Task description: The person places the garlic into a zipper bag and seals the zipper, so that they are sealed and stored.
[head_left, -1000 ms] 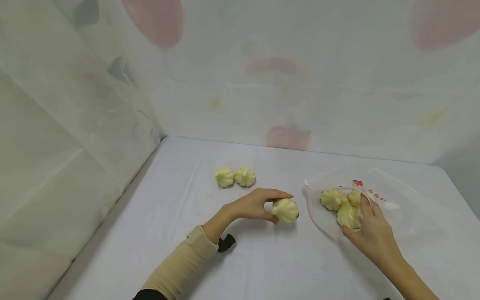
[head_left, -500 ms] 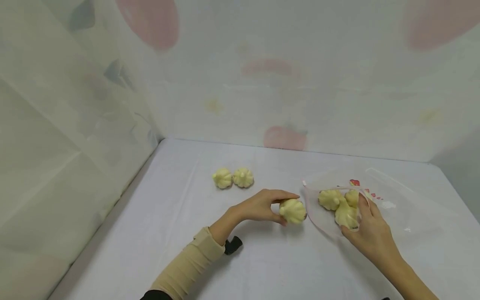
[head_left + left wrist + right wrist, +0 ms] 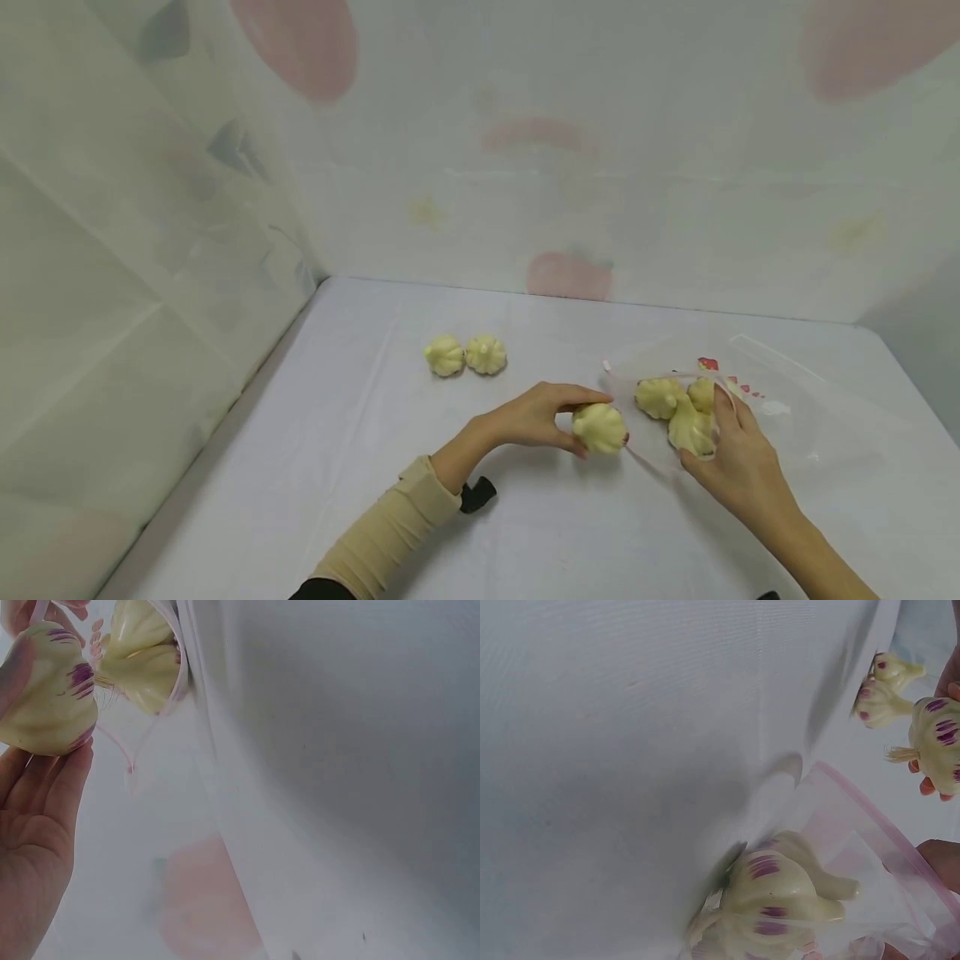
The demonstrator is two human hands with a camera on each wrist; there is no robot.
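Observation:
My left hand (image 3: 536, 417) grips a pale yellow garlic bulb (image 3: 600, 428) between thumb and fingers, just left of a clear plastic bag's (image 3: 825, 425) mouth. Purple streaks mark this bulb in both wrist views. The bag lies on its side, with a pink rim and small red prints. My right hand (image 3: 742, 467) pinches its rim and holds the mouth apart. Inside sit several garlic bulbs, the nearest bulb (image 3: 691, 429) close to my right thumb. In the right wrist view, the pink rim (image 3: 870, 814) runs toward the right fingers.
Two more garlic bulbs, a left one (image 3: 445, 356) and a right one (image 3: 486, 355), sit side by side farther back on the white table (image 3: 360, 400). Printed cloth (image 3: 420, 125) hangs behind the table and along its left. A black piece (image 3: 477, 495) shows below my left wrist.
My left hand has moved right with its garlic bulb, from apart from the bag to the rim of its mouth. The right hand stays at the bag.

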